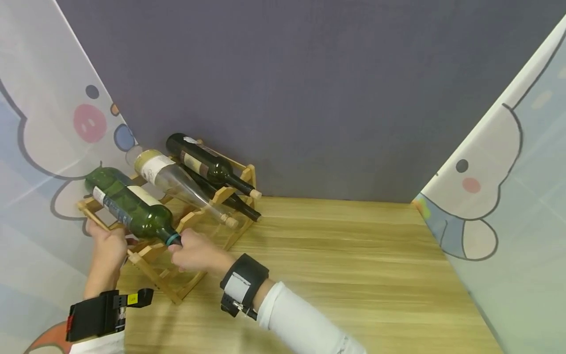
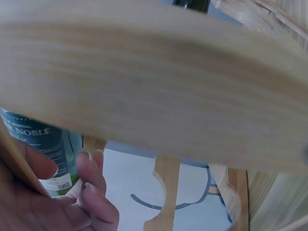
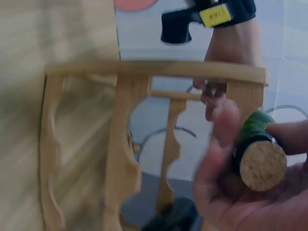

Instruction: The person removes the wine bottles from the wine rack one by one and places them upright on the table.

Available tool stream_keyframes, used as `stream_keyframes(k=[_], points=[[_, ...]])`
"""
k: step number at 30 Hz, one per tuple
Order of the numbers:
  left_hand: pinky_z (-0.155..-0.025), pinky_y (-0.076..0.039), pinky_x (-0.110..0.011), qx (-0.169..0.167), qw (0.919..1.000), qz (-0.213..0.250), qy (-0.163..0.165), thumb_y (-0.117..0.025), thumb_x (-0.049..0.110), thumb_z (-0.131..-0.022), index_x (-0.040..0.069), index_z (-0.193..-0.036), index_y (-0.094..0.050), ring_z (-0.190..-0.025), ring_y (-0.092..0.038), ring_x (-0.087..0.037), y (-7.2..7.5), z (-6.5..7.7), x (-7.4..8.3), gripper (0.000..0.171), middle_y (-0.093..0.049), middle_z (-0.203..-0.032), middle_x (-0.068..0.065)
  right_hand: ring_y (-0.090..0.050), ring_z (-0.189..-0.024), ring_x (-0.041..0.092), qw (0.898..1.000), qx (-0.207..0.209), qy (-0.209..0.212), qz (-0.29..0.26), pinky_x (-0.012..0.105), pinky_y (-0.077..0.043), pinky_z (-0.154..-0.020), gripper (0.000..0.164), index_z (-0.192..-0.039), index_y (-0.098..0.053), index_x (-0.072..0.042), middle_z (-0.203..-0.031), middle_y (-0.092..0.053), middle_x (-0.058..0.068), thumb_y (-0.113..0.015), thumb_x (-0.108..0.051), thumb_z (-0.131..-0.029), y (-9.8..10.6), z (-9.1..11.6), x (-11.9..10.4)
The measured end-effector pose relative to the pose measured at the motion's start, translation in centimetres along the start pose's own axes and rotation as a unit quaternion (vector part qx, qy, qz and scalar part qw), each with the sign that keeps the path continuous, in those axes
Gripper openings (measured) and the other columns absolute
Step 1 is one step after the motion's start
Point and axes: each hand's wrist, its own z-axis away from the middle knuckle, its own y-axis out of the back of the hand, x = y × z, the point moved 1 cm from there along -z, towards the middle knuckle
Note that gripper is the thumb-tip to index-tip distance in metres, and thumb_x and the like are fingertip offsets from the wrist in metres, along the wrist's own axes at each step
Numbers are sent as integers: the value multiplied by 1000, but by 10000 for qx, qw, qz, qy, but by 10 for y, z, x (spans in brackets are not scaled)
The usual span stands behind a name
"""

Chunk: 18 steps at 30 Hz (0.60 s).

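Observation:
A green wine bottle [image 1: 148,219] lies slanted across the left end of a wooden wine rack [image 1: 154,279], its neck toward the front. My right hand [image 1: 199,253] grips that neck; the cork [image 3: 263,166] pokes out between thumb and fingers in the right wrist view. Low on the rack's left side, my left hand [image 1: 108,246] holds the frame, fingers curled about a slat in the left wrist view. Part of the bottle's dark label [image 2: 36,137] shows behind those fingers. Beside the green bottle lies a clear, corked bottle [image 1: 181,182] on the upper tier.
A dark corked bottle [image 1: 199,157] rests at the rack's far end, with another dark bottle [image 1: 239,202] lower down. The rack stands on a wood-grain tabletop [image 1: 353,275]. Cartoon-printed side panels [image 1: 530,275] and a grey back panel [image 1: 331,98] enclose it.

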Motion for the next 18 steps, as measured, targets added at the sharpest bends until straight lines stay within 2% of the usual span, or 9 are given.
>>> stream_keyframes(k=[4,7,9,13,15,18], points=[[-65,-49,-18,-37,9999,-12,-93,-22,7,-99,8,-149,24,-79,-50,-4,0,0,0,67,-26,-120,-11,-46,-51,13,9947,-30,68,1025,24,-34,-47,10,-94,-53,-10,-69,-55,-1,-55,-20,-97,4,2,-2],[-65,-49,-18,-101,9999,-83,-42,-20,8,-98,8,-149,28,-78,-50,-5,0,1,0,70,-19,-127,-23,-43,-50,12,9901,25,79,1404,25,-34,-47,12,-95,-50,-10,-71,-51,0,-55,-21,-95,3,1,-3],[-64,-48,-18,-114,9998,-156,6,-19,9,-98,9,-149,30,-78,-50,-4,-1,2,0,70,-16,-133,-27,-42,-51,12,9887,64,85,1497,25,-34,-47,13,-97,-48,-10,-72,-50,1,-55,-21,-93,2,0,-3],[-64,-48,-17,-48,9999,-72,69,-20,10,-99,10,-149,27,-78,-49,-3,-1,1,0,69,-22,-131,-19,-43,-52,13,9936,226,97,1106,26,-35,-48,16,-100,-47,-10,-73,-49,1,-53,-22,-93,-2,0,2],[-63,-48,-18,26,10000,-66,47,-21,10,-99,10,-149,25,-75,-51,-5,-1,1,-1,68,-24,-122,-11,-44,-50,12,9925,495,219,1096,25,-36,-46,19,-101,-49,-9,-71,-49,0,-52,-28,-97,-5,1,4],[-63,-48,-19,50,10000,-71,13,-21,9,-99,12,-150,27,-72,-52,-7,-1,1,-1,70,-25,-121,-14,-45,-49,9,9819,1095,510,1457,23,-37,-44,32,-101,-53,-9,-68,-48,-2,-50,-41,-100,-11,1,7]])
